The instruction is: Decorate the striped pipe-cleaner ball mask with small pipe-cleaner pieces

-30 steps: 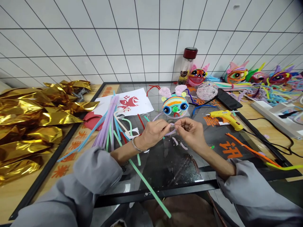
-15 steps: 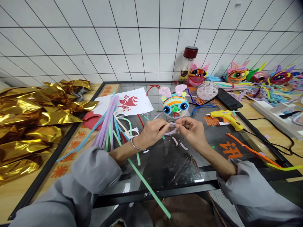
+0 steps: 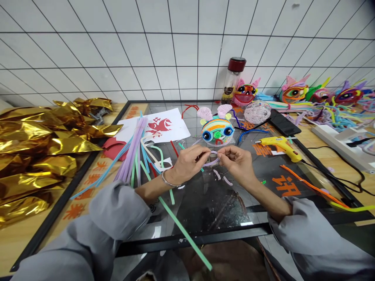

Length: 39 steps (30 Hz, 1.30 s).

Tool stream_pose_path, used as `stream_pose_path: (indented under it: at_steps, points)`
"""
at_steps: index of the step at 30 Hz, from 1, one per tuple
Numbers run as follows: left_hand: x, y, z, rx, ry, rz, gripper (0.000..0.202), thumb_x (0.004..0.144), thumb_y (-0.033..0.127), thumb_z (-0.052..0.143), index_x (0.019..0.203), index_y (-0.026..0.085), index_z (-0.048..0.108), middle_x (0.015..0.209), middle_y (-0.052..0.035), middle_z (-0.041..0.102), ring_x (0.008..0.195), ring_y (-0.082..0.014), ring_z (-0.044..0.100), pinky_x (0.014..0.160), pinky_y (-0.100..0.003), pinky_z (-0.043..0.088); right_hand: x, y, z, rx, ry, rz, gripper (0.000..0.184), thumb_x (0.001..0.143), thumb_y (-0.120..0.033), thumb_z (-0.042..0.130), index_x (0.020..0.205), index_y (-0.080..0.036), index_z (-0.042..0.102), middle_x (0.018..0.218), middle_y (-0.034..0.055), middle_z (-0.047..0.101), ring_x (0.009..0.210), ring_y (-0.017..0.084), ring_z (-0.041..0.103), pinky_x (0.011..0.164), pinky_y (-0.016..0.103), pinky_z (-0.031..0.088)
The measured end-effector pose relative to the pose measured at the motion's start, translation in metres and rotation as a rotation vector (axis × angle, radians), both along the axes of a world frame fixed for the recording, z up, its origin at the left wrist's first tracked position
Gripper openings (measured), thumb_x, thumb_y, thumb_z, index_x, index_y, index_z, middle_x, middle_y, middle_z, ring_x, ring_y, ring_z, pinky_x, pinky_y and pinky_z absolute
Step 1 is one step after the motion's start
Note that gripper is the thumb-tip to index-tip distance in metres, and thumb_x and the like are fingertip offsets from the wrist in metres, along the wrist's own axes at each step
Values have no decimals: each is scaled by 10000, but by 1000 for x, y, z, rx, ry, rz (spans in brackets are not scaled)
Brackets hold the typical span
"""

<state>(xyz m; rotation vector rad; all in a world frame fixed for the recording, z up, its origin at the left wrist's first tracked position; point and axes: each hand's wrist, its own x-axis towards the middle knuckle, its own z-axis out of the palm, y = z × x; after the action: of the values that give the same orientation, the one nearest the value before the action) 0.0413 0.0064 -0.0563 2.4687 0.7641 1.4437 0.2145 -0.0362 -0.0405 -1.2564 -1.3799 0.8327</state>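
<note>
evidently a bending step, as i read it: a lilac strip [image 3: 211, 163] is up between the two hands, over the counter [image 3: 202, 207] and just in front of a striped animal head [image 3: 217, 130], curved into a small loop. left hand [image 3: 190, 162]: thumb and forefinger closed in a pinch on the strip, the other fingers curled under. right hand [image 3: 236, 159]: fingertips likewise pinched on it, the remaining fingers loosely bent. whether they grip the very ends, cannot tell; the knuckles cover them. next move, in my judgement, calls for a steady pinch on both sides and a light turn, so the curve evens out without a kink. materials: the strip looks soft and fuzzy, probably wire-cored, so it should keep whatever bend it is given. the head is rounded, wound in bands of colour, with glossy blue eyes and lilac ears. two short lilac offcuts [image 3: 222, 177] lie near the hands on dark, shiny glass. to the left, a straight lilac bundle [image 3: 135, 136] and a long mint strip [image 3: 183, 228]; beyond, crumpled gold foil [image 3: 58, 146], sharp-creased and mirror-bright. to the right, a smooth yellow glue gun [image 3: 278, 145].
</note>
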Motion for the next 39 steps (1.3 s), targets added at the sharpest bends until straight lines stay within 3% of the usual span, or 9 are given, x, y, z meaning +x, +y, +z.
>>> stream_pose_path:
  at_steps: [9, 15, 24, 31, 39]
  points:
    - [-1, 0, 0, -76, 103, 53, 183, 933, 222, 479, 771, 162, 540, 657, 2, 576, 611, -106, 526, 603, -235, 420, -1, 0, -1, 28, -31, -5, 131, 752, -279, 641, 724, -152, 623, 589, -18, 579, 506, 88, 513, 494, 213, 387]
    - [0, -1, -3, -26, 79, -5, 112, 919, 204, 508, 940, 144, 600, 827, -54, 684, 722, -120, 617, 650, -235, 466, -1, 0, 1, 48, -32, -5, 133, 751, -278, 635, 719, -150, 626, 586, -16, 583, 508, 90, 519, 498, 214, 397]
    - [0, -3, 0, -8, 100, 63, 191, 907, 219, 527, 729, 158, 557, 606, 16, 584, 544, -87, 520, 550, -219, 404, -2, -1, -2, 20, 0, -6, 117, 738, -273, 641, 739, -155, 641, 620, -7, 615, 530, 96, 543, 508, 215, 414]
    - [1, -2, -3, -44, 68, 19, 106, 911, 205, 520, 883, 149, 606, 747, -30, 672, 617, -98, 585, 592, -226, 445, -3, -1, 0, 27, -11, 1, 120, 745, -273, 632, 720, -156, 634, 603, -11, 605, 516, 92, 533, 496, 211, 408]
    - [3, -17, 7, -399, 94, -71, 120, 961, 218, 397, 877, 185, 475, 575, 51, 543, 459, -93, 524, 498, -235, 390, -5, -3, -2, 51, 1, 10, 114, 766, -274, 628, 758, -161, 636, 652, 4, 626, 564, 109, 567, 543, 229, 459]
